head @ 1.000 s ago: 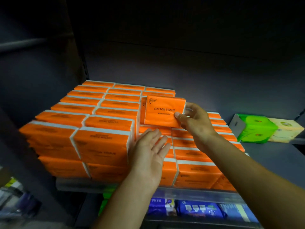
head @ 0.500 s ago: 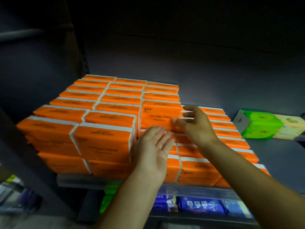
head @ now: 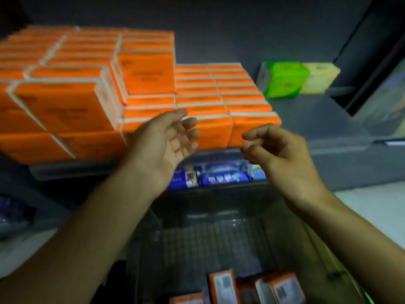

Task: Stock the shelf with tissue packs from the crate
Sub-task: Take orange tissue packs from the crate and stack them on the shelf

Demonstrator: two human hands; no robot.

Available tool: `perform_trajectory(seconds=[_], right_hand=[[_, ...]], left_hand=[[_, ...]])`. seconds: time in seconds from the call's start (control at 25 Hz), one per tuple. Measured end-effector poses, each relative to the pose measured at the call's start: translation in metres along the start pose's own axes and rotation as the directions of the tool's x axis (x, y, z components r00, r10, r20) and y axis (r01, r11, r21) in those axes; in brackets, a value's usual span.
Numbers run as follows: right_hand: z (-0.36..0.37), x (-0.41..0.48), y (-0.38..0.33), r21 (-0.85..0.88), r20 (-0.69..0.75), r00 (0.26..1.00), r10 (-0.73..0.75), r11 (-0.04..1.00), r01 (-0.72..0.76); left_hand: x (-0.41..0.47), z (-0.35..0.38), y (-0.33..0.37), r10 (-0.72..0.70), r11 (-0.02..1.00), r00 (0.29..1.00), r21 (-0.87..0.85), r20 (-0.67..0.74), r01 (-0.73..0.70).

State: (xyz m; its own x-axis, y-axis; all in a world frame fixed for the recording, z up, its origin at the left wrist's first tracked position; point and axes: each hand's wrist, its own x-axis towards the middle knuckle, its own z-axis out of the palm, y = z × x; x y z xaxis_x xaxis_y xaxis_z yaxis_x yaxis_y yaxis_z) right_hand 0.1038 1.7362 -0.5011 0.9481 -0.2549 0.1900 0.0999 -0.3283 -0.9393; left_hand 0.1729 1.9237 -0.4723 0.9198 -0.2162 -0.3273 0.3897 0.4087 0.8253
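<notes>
We see both forearms raised in front of the shelf [head: 306, 115], above the crate [head: 208, 242]. Left hand [head: 166, 141] palm-in, fingers loosely spread; right hand [head: 276, 150] loosely curled; both hold nothing. Orange tissue packs [head: 142, 73] stacked on shelf, a few more packs [head: 223, 286] in crate.

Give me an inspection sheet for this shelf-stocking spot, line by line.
Surface: grey shelf, dimly lit.
Job's things: orange tissue packs stacked on the shelf; spare packs standing in the crate below.
Clutter: green pack and yellow pack at the shelf's back right; blue packs under the shelf.
Grippers: left hand open, right hand loosely curled; both hold nothing.
Cables: nothing seen.
Surroundings: dark back wall, pale floor.
</notes>
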Motion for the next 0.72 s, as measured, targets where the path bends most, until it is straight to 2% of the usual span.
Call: perform_trajectory(seconds=[0.12,0.24,0.48,0.6,0.72], right_hand=[[-0.004,-0.052,0.047,-0.105,0.058,0.993,0.103,0.99,-0.096],[0.007,-0.093,0.104,-0.24,0.138,0.958,0.25,0.947,-0.213],[0.047,-0.148,0.179,-0.309,0.286,0.816,0.503,0.854,-0.418],[0.077,-0.168,0.196,-0.444,0.473,0.696,0.541,0.828,-0.342],[0.104,-0.186,0.211,-0.563,0.681,0.508,0.527,0.821,-0.097]], left_hand=[[-0.026,0.001,-0.037,-0.085,0.968,0.992,0.246,0.093,0.06],[-0.05,-0.008,-0.081,-0.181,0.87,0.977,0.482,0.11,0.107],[-0.073,-0.041,-0.136,-0.346,0.675,0.931,0.719,0.113,0.164],[-0.067,-0.061,-0.159,-0.357,0.575,0.932,0.799,0.056,0.173],[-0.063,-0.092,-0.192,-0.374,0.392,0.926,0.913,0.05,0.109]])
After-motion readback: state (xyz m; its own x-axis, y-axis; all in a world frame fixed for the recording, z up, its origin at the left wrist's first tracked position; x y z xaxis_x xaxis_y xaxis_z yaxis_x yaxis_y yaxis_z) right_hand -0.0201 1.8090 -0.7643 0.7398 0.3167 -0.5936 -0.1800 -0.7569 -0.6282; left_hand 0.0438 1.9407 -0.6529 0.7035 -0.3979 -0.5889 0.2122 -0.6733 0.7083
